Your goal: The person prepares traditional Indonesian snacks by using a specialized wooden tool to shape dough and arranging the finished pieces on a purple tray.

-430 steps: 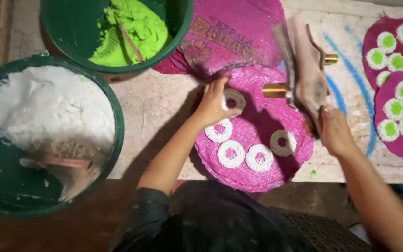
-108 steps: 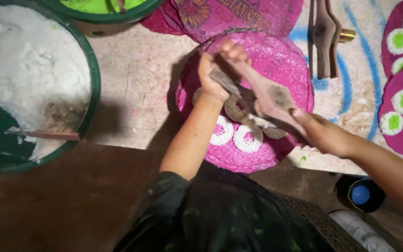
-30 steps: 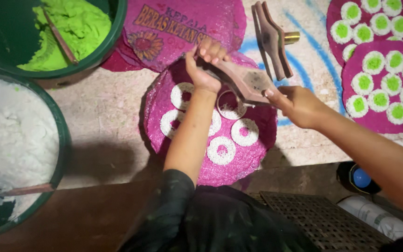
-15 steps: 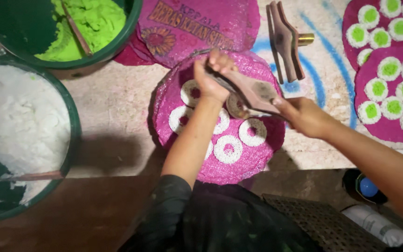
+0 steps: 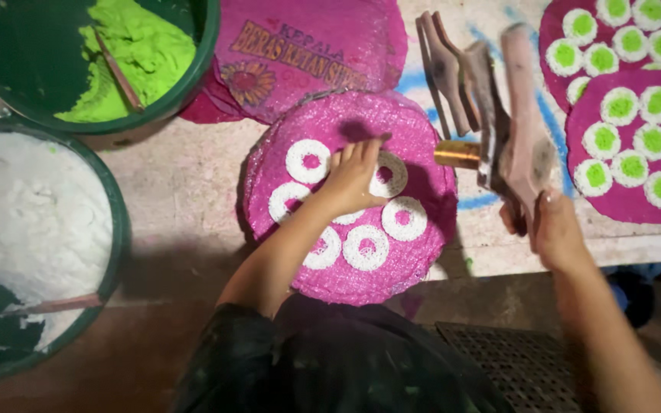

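A round pink woven mat (image 5: 422, 153) lies in front of me with several white ring-shaped cakes (image 5: 307, 159) on it. My left hand (image 5: 352, 177) rests on the mat, fingers spread, touching a ring (image 5: 389, 176) near the middle. My right hand (image 5: 548, 226) holds a wooden two-armed press mould (image 5: 514, 130) lifted upright to the right of the mat, its arms parted and a brass tube (image 5: 457, 154) at its end. A second wooden press (image 5: 441, 65) lies on the table behind it.
A green tub of bright green dough (image 5: 143, 50) with a stick stands at the back left. A tub of white dough (image 5: 28, 222) sits at the left. Pink mats (image 5: 636, 203) with green-centred cakes lie at the right. A pink printed sack (image 5: 307, 53) lies behind.
The press was lifted off the mat and swung to the right in my right hand. My left hand let go of it and now rests on the rings.
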